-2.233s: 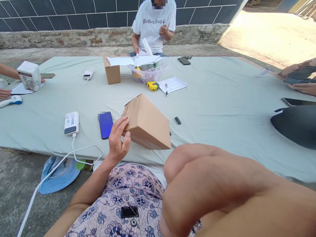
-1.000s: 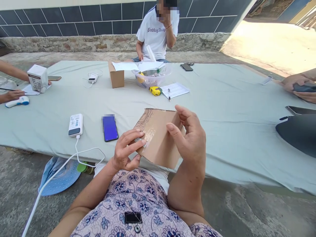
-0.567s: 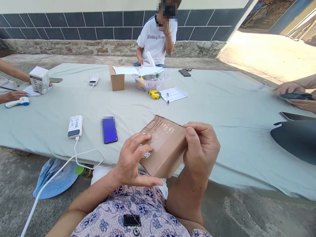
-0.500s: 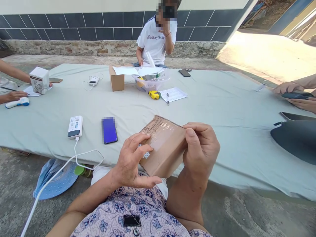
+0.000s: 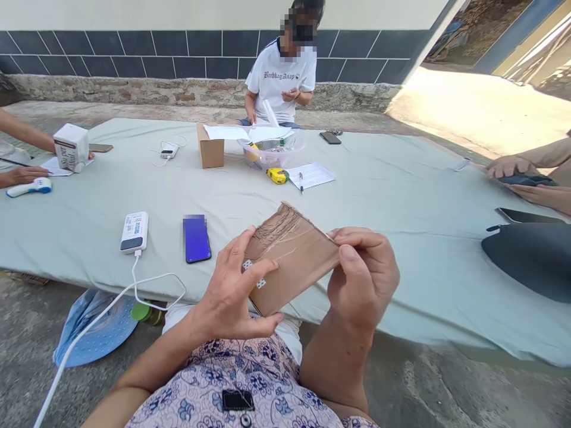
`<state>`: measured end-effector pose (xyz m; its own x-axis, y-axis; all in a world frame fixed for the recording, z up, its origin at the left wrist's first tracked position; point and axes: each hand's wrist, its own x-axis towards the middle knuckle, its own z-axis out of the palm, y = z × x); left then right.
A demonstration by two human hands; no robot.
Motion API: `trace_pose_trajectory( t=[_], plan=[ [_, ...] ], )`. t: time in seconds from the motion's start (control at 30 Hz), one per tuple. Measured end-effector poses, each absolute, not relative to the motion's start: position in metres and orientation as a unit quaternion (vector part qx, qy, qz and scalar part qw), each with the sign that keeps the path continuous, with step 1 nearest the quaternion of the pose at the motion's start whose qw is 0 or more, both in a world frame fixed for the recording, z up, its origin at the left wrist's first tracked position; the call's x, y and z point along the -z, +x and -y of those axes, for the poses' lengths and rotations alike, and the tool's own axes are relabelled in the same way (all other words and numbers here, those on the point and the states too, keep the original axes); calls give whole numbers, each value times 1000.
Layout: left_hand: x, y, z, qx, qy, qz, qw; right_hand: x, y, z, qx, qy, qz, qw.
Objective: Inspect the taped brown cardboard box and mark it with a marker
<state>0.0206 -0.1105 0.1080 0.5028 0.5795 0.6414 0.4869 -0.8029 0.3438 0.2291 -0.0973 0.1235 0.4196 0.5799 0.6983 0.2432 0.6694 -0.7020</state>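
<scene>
I hold a small brown cardboard box (image 5: 292, 255) in front of my chest, tilted, with clear tape across its upper face. My left hand (image 5: 229, 291) cups its left and lower side, thumb under it and fingers laid on the face. My right hand (image 5: 363, 276) is curled round its right end, thumb pressed on the top edge. The box hangs above the near edge of the pale green mat (image 5: 401, 196).
On the mat lie a blue phone (image 5: 196, 239), a white power bank (image 5: 134, 232) with its cable, another cardboard box (image 5: 211, 148), a clear bowl (image 5: 272, 148), a yellow tape measure (image 5: 277, 175) and papers (image 5: 311, 175). A person sits opposite; other people's hands show left and right.
My right hand came up and took the box's right end. Both hands turned the box so its taped face points up, and tilted it further since half a second ago.
</scene>
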Motion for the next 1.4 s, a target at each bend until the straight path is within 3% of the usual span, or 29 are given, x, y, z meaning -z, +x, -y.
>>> trace_pose_trajectory(
  t=[0.2, 0.57, 1.0, 1.4],
  plan=[
    [-90, 29, 96, -430, 851, -266, -139, -119, 228, 96, -123, -445, 497, 735],
    [-75, 35, 92, -445, 847, -244, -158, -122, 234, 97, -135, -538, 490, 672],
    [-78, 25, 90, -499, 810, -308, 25, -103, 231, 91, -153, -455, 542, 691],
    [-57, 10, 71, -572, 608, -467, 292, -96, 219, 92, -84, -451, 770, 444]
  ],
)
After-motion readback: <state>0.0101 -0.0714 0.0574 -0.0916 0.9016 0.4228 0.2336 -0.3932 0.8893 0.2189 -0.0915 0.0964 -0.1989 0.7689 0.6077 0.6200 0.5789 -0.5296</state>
